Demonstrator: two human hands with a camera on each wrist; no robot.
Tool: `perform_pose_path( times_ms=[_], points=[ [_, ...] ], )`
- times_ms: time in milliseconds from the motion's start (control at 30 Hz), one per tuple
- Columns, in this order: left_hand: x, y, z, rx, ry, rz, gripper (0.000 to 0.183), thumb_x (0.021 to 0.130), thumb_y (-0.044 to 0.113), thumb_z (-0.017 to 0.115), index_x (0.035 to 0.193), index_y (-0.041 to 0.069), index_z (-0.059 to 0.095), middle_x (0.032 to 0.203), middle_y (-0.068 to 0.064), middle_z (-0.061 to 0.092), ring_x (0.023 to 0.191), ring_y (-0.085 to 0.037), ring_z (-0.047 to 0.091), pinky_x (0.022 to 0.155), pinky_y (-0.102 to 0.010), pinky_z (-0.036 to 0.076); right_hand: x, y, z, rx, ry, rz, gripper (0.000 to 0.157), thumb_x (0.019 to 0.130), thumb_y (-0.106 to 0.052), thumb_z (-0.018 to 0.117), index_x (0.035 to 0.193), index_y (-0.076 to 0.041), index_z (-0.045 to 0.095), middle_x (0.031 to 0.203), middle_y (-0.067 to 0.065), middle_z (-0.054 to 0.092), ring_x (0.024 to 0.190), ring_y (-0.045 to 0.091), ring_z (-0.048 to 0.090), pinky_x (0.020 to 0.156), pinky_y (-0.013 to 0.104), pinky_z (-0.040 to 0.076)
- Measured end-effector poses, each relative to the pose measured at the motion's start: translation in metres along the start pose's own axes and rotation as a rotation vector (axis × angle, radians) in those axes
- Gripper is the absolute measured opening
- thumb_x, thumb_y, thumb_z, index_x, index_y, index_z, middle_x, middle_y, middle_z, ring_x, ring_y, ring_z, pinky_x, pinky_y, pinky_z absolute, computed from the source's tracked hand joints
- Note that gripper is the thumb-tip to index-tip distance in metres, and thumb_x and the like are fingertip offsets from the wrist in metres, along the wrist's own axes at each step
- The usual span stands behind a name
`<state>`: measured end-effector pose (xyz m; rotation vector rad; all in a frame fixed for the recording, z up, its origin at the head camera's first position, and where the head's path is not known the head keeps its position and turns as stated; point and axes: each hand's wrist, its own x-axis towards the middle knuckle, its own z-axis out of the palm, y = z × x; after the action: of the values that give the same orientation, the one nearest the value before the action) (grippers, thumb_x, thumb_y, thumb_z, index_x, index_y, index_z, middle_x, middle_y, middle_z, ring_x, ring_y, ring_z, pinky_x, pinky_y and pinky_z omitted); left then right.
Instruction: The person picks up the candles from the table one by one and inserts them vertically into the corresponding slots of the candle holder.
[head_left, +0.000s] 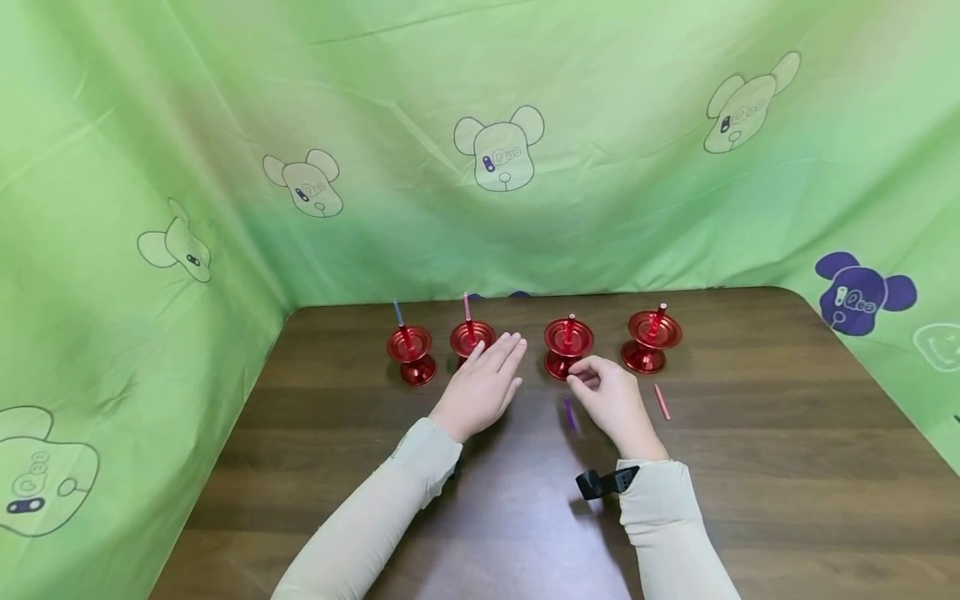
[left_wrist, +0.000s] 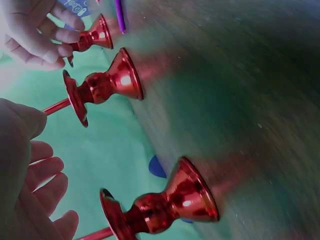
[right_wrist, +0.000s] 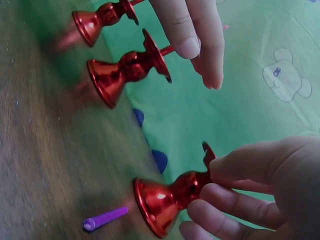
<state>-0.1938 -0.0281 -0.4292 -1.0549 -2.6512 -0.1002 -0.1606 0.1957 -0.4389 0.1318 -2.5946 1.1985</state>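
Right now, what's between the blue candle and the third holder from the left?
Head view: a red holder bearing a pink candle, partly behind the left hand.

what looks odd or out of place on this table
A purple candle and a pinkish-red candle lie loose on the table, while a blue candle stands in a red holder. Nothing looks spilled or broken.

Head: high, facing forward and down, farthest off; takes in table (head_left: 315, 483) and backdrop (head_left: 405, 58). Left wrist, right wrist: low, close, tipped sideways, facing across the table. Shared by both wrists: three holders (left_wrist: 101, 88), purple candle (right_wrist: 106, 218).
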Motion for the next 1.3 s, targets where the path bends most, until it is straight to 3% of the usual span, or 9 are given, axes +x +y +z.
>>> perform_pose_path(
  times_ms=[400, 900, 1300],
  points=[
    [0.015, 0.014, 0.006, -0.035, -0.109, -0.034, 0.059, 0.108, 0.036, 0.046, 0.159, 0.01, 0.033, 0.165, -0.004, 0.03, 0.153, -0.017, 0.023, 0.122, -0.045, 0.025, -0.004, 0.006, 0.003, -0.032, -0.057, 0.1, 0.013, 0.089, -0.004, 0.07, 0.099, 0.004, 0.07, 0.088, 0.015, 0.073, 0.08, 0.029, 0.073, 0.077, 0.043, 0.057],
    [0.035, 0.017, 0.006, -0.035, -0.189, -0.061, 0.06, 0.109, 0.039, 0.043, 0.162, 0.013, 0.028, 0.168, -0.002, 0.022, 0.155, -0.014, 0.016, 0.123, -0.043, 0.022, -0.009, 0.005, 0.012, -0.086, -0.122, 0.182, 0.015, 0.085, -0.007, 0.074, 0.094, 0.005, 0.07, 0.084, 0.017, 0.074, 0.08, 0.031, 0.072, 0.078, 0.048, 0.055],
    [0.039, 0.016, 0.007, -0.048, -0.222, -0.059, 0.061, 0.109, 0.039, 0.042, 0.162, 0.012, 0.026, 0.169, -0.003, 0.02, 0.155, -0.014, 0.014, 0.123, -0.042, 0.021, -0.01, 0.008, 0.022, -0.122, -0.115, 0.264, 0.021, 0.083, -0.012, 0.078, 0.087, 0.004, 0.066, 0.07, 0.009, 0.068, 0.065, 0.022, 0.065, 0.063, 0.039, 0.052]
  ],
)
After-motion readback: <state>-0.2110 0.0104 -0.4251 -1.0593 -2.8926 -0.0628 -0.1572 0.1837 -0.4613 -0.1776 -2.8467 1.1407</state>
